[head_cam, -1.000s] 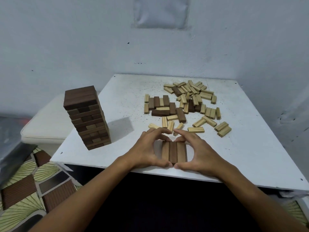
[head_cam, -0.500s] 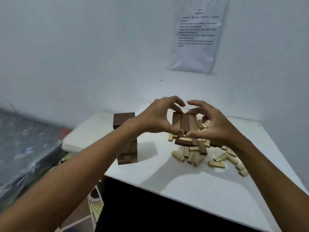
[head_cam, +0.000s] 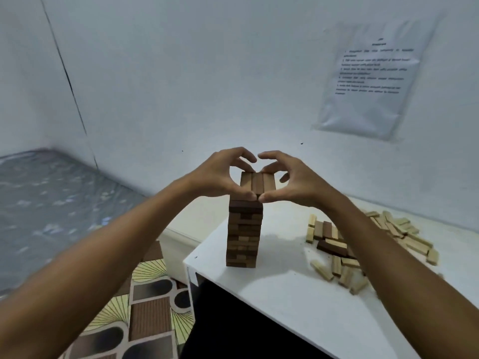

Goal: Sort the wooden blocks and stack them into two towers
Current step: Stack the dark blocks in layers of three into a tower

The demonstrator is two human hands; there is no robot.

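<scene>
A tall tower of dark brown blocks (head_cam: 243, 234) stands near the left corner of the white table (head_cam: 298, 301). A flat row of three brown blocks (head_cam: 257, 183) is held between both hands just above the tower's top. My left hand (head_cam: 220, 177) pinches the row's left side with thumb and fingers. My right hand (head_cam: 290, 180) pinches its right side the same way. A loose pile of light and dark blocks (head_cam: 363, 244) lies on the table to the right, partly hidden by my right forearm.
A printed sheet (head_cam: 370, 81) hangs on the white wall. A grey mattress (head_cam: 51, 203) lies at the left. A white cushion (head_cam: 186, 229) sits beside the table. Patterned floor (head_cam: 134, 320) shows below the table's left edge.
Both hands lifted the row of three brown blocks off the table front and carried it left, to just above the dark tower. The camera view tilted up and left.
</scene>
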